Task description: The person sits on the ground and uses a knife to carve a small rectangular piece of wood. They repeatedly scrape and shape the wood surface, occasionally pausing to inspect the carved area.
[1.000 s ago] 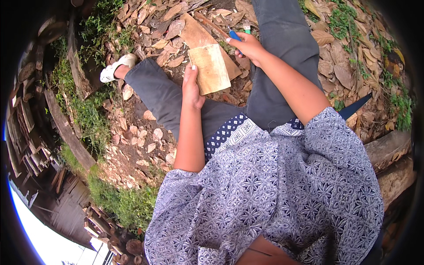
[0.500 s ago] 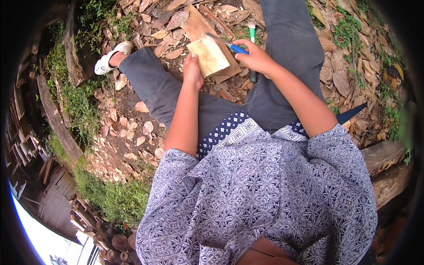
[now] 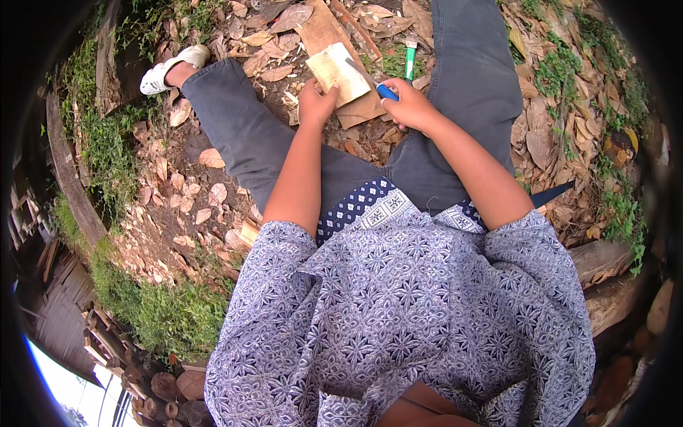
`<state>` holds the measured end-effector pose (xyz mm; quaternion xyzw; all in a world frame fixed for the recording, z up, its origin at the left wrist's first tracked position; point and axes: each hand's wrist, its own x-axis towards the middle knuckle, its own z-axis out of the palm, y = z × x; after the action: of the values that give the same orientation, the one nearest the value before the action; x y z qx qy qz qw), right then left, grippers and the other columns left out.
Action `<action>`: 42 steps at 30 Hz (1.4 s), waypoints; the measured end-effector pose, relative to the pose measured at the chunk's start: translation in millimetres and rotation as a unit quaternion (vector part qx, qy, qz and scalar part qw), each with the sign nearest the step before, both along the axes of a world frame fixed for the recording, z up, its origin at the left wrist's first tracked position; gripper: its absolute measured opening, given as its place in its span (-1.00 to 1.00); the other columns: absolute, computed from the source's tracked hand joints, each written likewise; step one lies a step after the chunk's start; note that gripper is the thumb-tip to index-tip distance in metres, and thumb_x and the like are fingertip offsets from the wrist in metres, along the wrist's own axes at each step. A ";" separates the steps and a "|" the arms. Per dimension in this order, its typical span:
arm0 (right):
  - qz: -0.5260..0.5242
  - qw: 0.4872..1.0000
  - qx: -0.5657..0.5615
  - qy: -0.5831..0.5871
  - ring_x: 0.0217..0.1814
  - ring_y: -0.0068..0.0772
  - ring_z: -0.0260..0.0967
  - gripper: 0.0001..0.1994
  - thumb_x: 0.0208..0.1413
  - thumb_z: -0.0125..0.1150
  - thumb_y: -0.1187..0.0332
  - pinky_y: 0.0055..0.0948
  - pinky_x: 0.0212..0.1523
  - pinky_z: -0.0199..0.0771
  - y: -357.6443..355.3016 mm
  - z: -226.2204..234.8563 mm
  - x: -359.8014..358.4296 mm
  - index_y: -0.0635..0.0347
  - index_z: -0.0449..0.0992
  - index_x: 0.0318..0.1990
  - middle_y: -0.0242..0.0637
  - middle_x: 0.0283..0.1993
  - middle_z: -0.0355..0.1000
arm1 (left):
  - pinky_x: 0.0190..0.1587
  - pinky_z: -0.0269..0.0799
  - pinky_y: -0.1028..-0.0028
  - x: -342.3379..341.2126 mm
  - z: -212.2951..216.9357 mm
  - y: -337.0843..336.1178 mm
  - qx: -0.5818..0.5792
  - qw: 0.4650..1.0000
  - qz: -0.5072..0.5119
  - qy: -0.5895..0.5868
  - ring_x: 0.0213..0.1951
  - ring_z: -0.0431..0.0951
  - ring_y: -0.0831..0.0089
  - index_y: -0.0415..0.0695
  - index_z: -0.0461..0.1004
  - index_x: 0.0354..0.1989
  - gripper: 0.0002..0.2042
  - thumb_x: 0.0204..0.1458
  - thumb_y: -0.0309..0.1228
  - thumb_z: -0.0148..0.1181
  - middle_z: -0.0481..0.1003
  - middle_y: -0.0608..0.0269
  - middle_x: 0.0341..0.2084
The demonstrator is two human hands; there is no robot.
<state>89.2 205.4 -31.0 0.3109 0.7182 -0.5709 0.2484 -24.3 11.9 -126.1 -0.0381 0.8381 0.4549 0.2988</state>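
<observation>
Gripping a wooden block [image 3: 338,75] over the brown board [image 3: 361,114] with the left hand [image 3: 316,105], grasping 1 knife [image 3: 388,92] with the right hand [image 3: 414,107]; perhaps risking a cut left thumb [image 3: 333,93] by letting the knife slip.

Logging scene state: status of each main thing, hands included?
Flat brown board: lying on leaf-littered ground, partly covered.
Pale rectangular wooden block: held, seen over board.
Blue-handled tool with slim grey blade: held, blade at block, contact unclear.
Bare left hand: closed on block.
Bare right hand: closed around tool.
Slim green item with pale end: on ground.
White shoe: worn.
</observation>
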 end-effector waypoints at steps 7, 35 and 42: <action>-0.015 0.995 0.079 0.053 -0.39 -0.30 0.52 -0.55 0.12 0.17 0.26 -0.27 -0.28 0.50 -2.4 -5.2 7.7 0.10 0.40 0.19 -0.14 -0.31 0.53 | 0.15 0.38 0.23 6.0 -5.7 4.9 -0.140 0.978 -0.109 0.108 0.05 0.46 -0.02 -0.35 0.24 0.27 -0.13 -0.11 0.00 0.41 0.40 -0.16 0.03; 0.185 0.936 0.278 0.108 -0.20 0.11 0.49 -0.50 0.18 0.08 0.34 -0.03 -0.08 0.48 -21.7 -27.9 26.1 -0.21 0.36 0.31 0.03 -0.28 0.53 | 0.34 -0.08 -0.28 41.7 -6.4 30.5 -0.241 0.935 -0.202 0.162 0.47 -0.21 -0.19 -0.27 -0.33 0.48 0.11 0.05 0.34 0.04 -0.41 -0.05 0.51; 0.142 0.949 0.239 0.149 -0.14 -0.01 0.53 -0.50 0.16 0.11 0.31 -0.14 -0.09 0.52 -20.0 -35.8 15.7 -0.20 0.38 0.30 -0.09 -0.14 0.57 | 0.34 -0.05 -0.24 23.8 10.0 24.1 -0.268 0.925 -0.230 0.140 0.47 -0.18 -0.19 -0.25 -0.34 0.48 0.11 0.05 0.33 0.04 -0.42 -0.06 0.50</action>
<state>104.9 185.4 -66.8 0.1671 0.8989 -0.3817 0.1352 -0.6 36.0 -116.1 0.1418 0.9476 0.1330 0.2533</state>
